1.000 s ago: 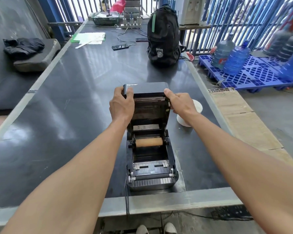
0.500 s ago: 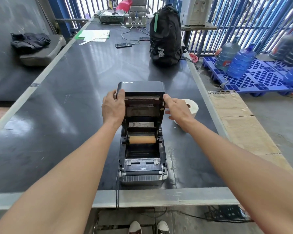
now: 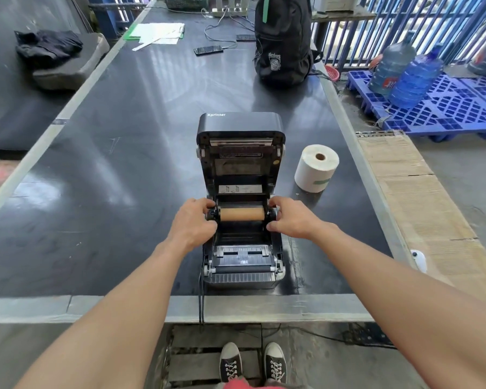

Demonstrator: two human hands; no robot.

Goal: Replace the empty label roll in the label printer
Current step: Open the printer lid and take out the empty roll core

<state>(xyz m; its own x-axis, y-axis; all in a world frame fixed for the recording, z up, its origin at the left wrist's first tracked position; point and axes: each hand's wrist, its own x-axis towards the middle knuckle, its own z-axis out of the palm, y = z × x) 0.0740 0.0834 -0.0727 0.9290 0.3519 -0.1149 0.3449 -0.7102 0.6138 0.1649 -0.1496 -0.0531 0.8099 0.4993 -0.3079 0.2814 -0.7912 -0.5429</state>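
The left hand and right hand each pinch one end of the empty core. It sits between them in the open label printer. If one end comes out first, the core could jam or drop. The lid stands up just past the hands and might fall shut. The new label roll waits on the counter, beyond the right hand.

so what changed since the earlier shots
Both hands let go of the open lid and dropped to the roll holder: left hand and right hand now grip its ends beside the empty core. Lid open, core seated, new label roll right of the printer: unchanged.
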